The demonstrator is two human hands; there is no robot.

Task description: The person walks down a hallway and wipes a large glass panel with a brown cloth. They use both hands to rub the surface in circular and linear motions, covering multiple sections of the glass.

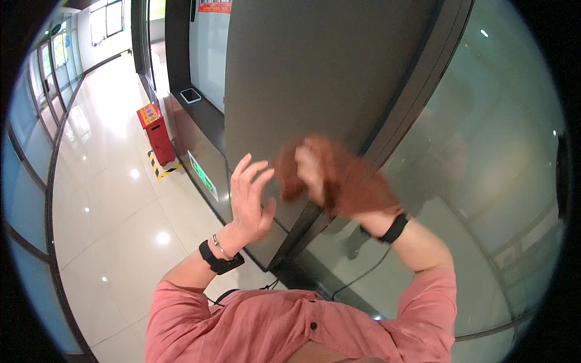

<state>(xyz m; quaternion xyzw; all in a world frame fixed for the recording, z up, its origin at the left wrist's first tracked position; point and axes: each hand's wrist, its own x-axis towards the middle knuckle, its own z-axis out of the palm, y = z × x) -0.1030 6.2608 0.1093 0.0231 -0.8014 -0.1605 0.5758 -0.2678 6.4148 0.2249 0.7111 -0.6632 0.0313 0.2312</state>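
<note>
A reddish-brown cloth (352,177) is bunched around my right hand (310,170), whose fingers show pale and motion-blurred among its folds. Part of the cloth hangs back over the wrist, close to a black band. Both are in front of a dark grey panel (317,77); whether the cloth touches it I cannot tell. To the left of the cloth, my left hand (248,199) is raised with its fingers apart and slightly bent, holding nothing. A silver bracelet (219,246) and a black wristband (218,261) circle the left wrist.
A dark-framed glass pane (490,190) spans the right side. A thin cable (363,274) hangs near its foot. On the left, a red bin (159,138) stands on the tiled floor (118,218) beside yellow-black tape (156,170). A green sign (203,176) is mounted low on the wall.
</note>
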